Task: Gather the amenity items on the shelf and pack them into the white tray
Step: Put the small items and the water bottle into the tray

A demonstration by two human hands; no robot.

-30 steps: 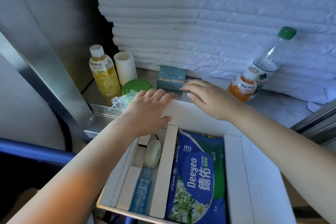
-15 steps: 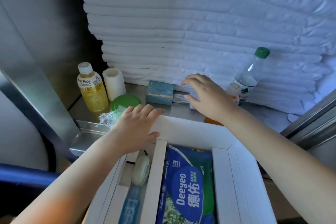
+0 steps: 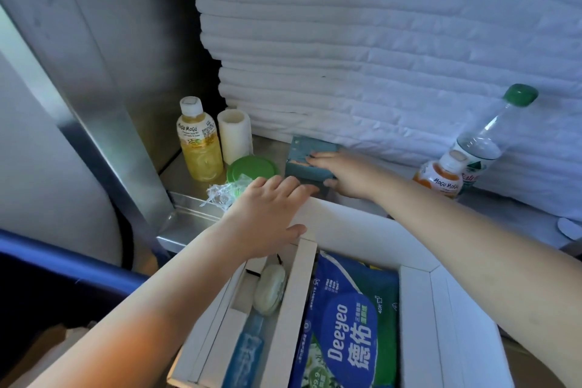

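Far left: a metal post is seen beside the shelf.
Left of centre: a yellow drink bottle, a white roll and a green lid are grouped closely; a crumpled clear wrapper lies just before the lid.
Left hand: laid flat on the white tray at its far rim, fingers straight and together, nothing held.
Centre: the teal box is set on the shelf against the stacked linens.
Right hand: the box is gripped, fingers over its top, thumb at its near side; its right end is covered.
Right: an orange drink bottle and a green-capped water bottle are leaned on the linens.
Lower centre: an oval case and a blue tube are held in the tray's narrow left compartment, a wipes pack in the wider one.
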